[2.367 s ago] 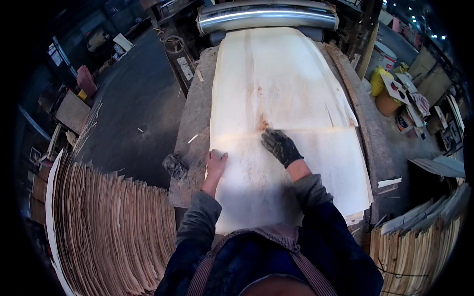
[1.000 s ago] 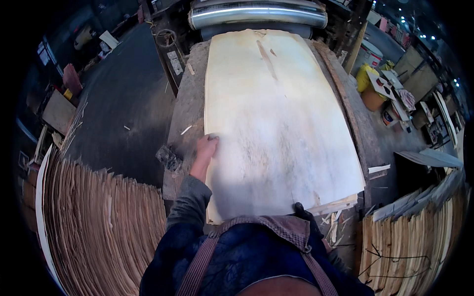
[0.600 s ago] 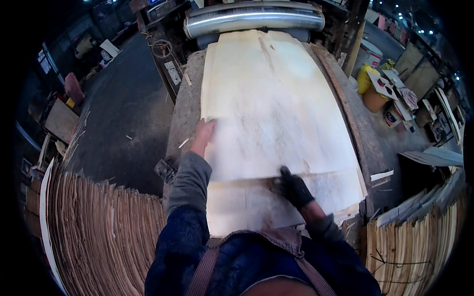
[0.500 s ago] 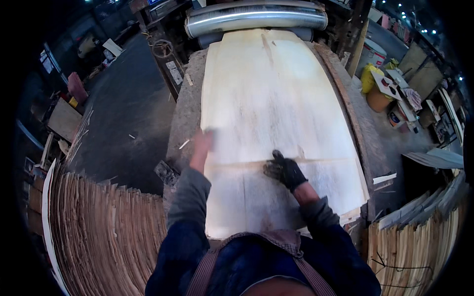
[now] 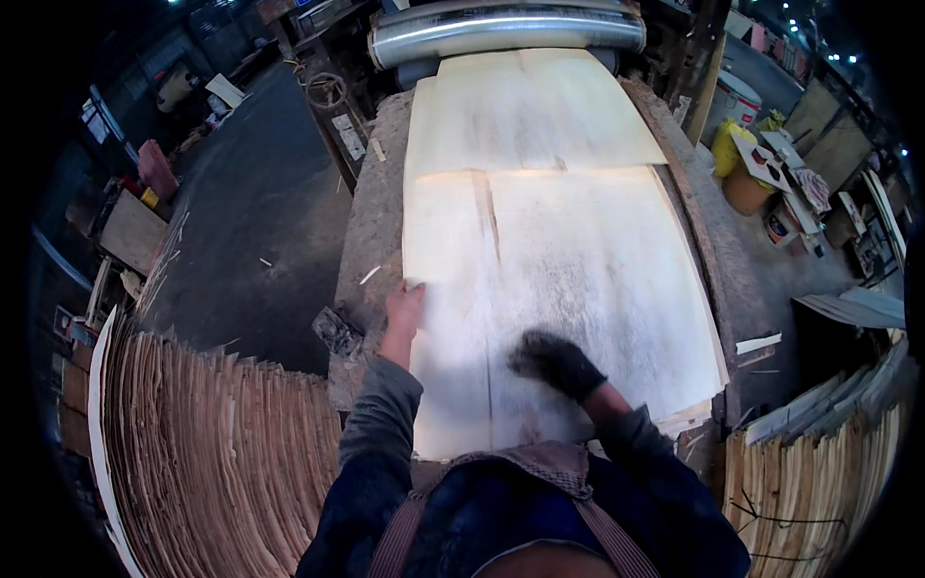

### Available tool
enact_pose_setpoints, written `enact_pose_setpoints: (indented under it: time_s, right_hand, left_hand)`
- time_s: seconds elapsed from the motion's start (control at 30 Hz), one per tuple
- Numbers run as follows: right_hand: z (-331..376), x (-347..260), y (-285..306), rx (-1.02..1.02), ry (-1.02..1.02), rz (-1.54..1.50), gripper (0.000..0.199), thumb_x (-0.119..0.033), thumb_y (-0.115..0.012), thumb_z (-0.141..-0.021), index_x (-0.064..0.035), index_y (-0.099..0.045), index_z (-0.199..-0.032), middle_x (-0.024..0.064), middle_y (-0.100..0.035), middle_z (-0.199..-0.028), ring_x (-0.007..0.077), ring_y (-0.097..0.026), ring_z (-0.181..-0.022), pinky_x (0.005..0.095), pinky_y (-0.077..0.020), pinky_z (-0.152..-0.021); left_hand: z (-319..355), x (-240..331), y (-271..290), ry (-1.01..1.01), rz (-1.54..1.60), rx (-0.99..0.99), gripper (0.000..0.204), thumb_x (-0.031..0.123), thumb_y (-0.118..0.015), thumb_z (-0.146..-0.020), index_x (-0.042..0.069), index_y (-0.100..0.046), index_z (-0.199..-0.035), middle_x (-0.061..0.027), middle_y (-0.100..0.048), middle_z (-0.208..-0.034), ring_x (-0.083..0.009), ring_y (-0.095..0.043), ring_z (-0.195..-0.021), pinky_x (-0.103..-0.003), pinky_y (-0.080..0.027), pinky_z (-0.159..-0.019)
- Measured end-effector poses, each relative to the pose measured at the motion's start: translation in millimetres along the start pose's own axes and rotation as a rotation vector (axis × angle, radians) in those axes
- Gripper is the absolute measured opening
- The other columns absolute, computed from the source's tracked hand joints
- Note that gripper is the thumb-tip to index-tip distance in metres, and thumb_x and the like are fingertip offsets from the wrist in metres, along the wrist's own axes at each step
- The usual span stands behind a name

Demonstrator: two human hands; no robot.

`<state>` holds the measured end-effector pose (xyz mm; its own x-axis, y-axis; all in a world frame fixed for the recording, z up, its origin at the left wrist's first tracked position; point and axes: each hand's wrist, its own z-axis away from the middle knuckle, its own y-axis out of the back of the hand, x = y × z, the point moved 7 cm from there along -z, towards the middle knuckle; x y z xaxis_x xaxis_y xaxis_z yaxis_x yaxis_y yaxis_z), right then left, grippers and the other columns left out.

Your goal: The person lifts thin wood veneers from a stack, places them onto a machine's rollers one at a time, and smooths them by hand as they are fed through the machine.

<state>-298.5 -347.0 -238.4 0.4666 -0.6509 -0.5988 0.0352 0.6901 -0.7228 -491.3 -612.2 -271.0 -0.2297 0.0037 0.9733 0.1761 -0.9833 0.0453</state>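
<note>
A large pale wood veneer sheet (image 5: 588, 260) lies before me on the work table, with a dark crack and grey streaks in its surface. Another veneer sheet (image 5: 540, 111) lies farther off, its far end at the metal roller (image 5: 511, 37); the two meet at a crosswise line. My bare left hand (image 5: 405, 306) rests at the near sheet's left edge, fingers extended forward. Over the middle of that sheet is my right hand (image 5: 557, 364) in a black glove, its fingers smeared by motion; whether they touch the wood is unclear.
Tall stacks of veneer stand at the left (image 5: 212, 443) and right (image 5: 819, 472). A wooden rail (image 5: 689, 217) runs along the right side of the sheets. A dark block (image 5: 337, 332) sits on the table's left edge. Buckets and a yellow bag (image 5: 729, 144) are at far right.
The far veneer sheet has slid away toward the roller, and the crosswise line has moved far forward. My left hand has come slightly nearer; my right hand has also drawn back a little.
</note>
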Motion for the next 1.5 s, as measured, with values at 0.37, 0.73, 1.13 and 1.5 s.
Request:
enact_pose_setpoints:
  time_s: [0.37, 0.73, 1.13, 1.5]
  right_hand:
    - [138, 68, -8, 0.085, -0.157, -0.051, 0.040, -0.025, -0.039, -0.093, 0.0022, -0.041, -0.123, 0.0171, -0.053, -0.115, 0.0282, -0.053, -0.104, 0.0371, -0.0412, -0.092]
    - [157, 71, 36, 0.429, -0.144, 0.169, 0.034, -0.032, -0.047, -0.091, -0.0049, -0.054, -0.110, 0.0079, -0.060, -0.092, 0.0168, -0.059, -0.083, 0.0297, -0.0479, -0.074]
    - [-12, -37, 9, 0.303, -0.008, -0.003, 0.031, -0.021, -0.056, -0.085, -0.0052, -0.048, -0.111, 0.0172, -0.058, -0.099, 0.0328, -0.059, -0.088, 0.0436, -0.0502, -0.079]
    - [-91, -72, 2, 0.038, 0.104, -0.157, 0.028, -0.020, -0.040, -0.090, -0.0025, -0.047, -0.112, 0.0186, -0.050, -0.118, 0.0365, -0.048, -0.109, 0.0500, -0.0399, -0.093]
  left_hand:
    - [24, 92, -4, -0.042, 0.189, 0.074, 0.030, 0.006, -0.062, -0.071, -0.003, -0.055, -0.099, -0.0095, -0.058, -0.090, -0.0178, -0.055, -0.081, -0.030, -0.044, -0.070]
    - [6, 122, -15, -0.099, 0.415, -0.129, 0.034, 0.006, -0.059, -0.074, -0.006, -0.055, -0.106, -0.0121, -0.060, -0.097, -0.0200, -0.056, -0.087, -0.029, -0.044, -0.075]
    - [-32, 35, 24, -0.209, -0.489, -0.046, 0.047, 0.029, -0.052, -0.082, -0.001, -0.047, -0.118, -0.0207, -0.053, -0.111, -0.0258, -0.053, -0.101, -0.036, -0.042, -0.083]
    - [29, -6, -1, -0.224, -0.796, -0.006, 0.063, 0.039, -0.057, -0.077, 0.011, -0.037, -0.129, -0.0242, -0.033, -0.132, -0.0360, -0.033, -0.122, -0.041, -0.031, -0.098]
